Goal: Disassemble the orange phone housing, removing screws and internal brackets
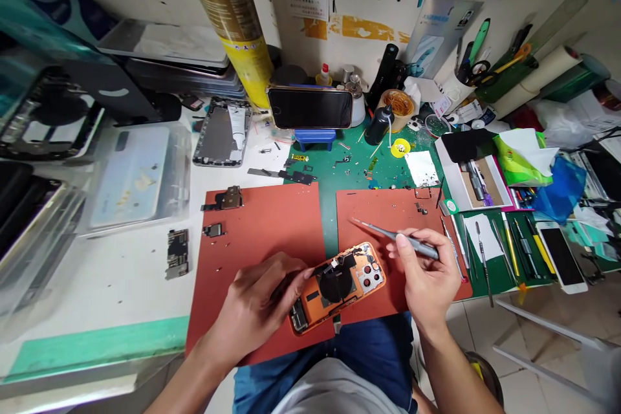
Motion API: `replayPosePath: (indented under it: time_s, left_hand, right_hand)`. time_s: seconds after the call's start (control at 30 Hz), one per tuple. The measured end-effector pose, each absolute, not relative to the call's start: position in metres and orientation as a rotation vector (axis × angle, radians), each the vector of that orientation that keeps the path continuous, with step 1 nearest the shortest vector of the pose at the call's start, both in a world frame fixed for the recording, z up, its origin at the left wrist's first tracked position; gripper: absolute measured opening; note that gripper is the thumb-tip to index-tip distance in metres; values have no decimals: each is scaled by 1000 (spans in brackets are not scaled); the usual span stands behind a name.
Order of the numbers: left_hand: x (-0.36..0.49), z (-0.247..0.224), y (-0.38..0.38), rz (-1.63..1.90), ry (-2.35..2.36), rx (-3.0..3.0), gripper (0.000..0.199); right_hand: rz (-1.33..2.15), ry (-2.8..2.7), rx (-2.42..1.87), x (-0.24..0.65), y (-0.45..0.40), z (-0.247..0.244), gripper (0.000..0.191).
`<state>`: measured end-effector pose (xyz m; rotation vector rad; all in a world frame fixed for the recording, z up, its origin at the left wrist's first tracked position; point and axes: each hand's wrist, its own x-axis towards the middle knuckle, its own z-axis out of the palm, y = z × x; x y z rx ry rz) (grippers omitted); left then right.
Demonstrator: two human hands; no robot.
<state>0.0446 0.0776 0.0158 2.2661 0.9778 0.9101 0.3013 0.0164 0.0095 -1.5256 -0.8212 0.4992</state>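
Observation:
The orange phone housing (313, 301) lies tilted on the red mats, its inner side up. A round black coil (336, 283) sits in its middle, and the camera openings (371, 276) are at its right end. My left hand (266, 301) grips the housing's left part, thumb on the upper edge and fingers bent. To the right, my right hand (429, 272) is closed around dark grey tweezers (388, 233). Their thin pale tip points left, above the right mat and apart from the housing. The tweezers' far end is partly hidden by my fingers.
Small phone parts (228, 199) lie on the left red mat (262, 226); a circuit board (177, 252) is beside it. A phone (310, 108) rests on a blue stand behind. Several hand tools (509, 246) lie at the right. A tall spray can (233, 19) stands at the back.

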Motion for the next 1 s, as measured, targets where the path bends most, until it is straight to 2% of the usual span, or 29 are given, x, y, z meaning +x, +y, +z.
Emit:
replayPosePath:
  time_s: [0.07, 0.37, 0.5, 0.83, 1.0]
  left_hand:
    - [44, 15, 76, 952, 961, 2301, 5]
    - [47, 10, 63, 932, 868, 2100, 24]
    - [47, 6, 64, 938, 853, 2048, 24]
    - [50, 1, 66, 935, 827, 2048, 12]
    - [49, 3, 67, 920, 791, 2104, 20]
  right_hand:
    - [619, -729, -1489, 297, 6, 13, 27]
    - [955, -545, -1371, 287, -18, 1, 27]
    - [947, -611, -1360, 287, -20, 1, 27]
    - [792, -762, -1440, 281, -24, -4, 25]
    - [780, -777, -1462, 281, -26, -3, 27]
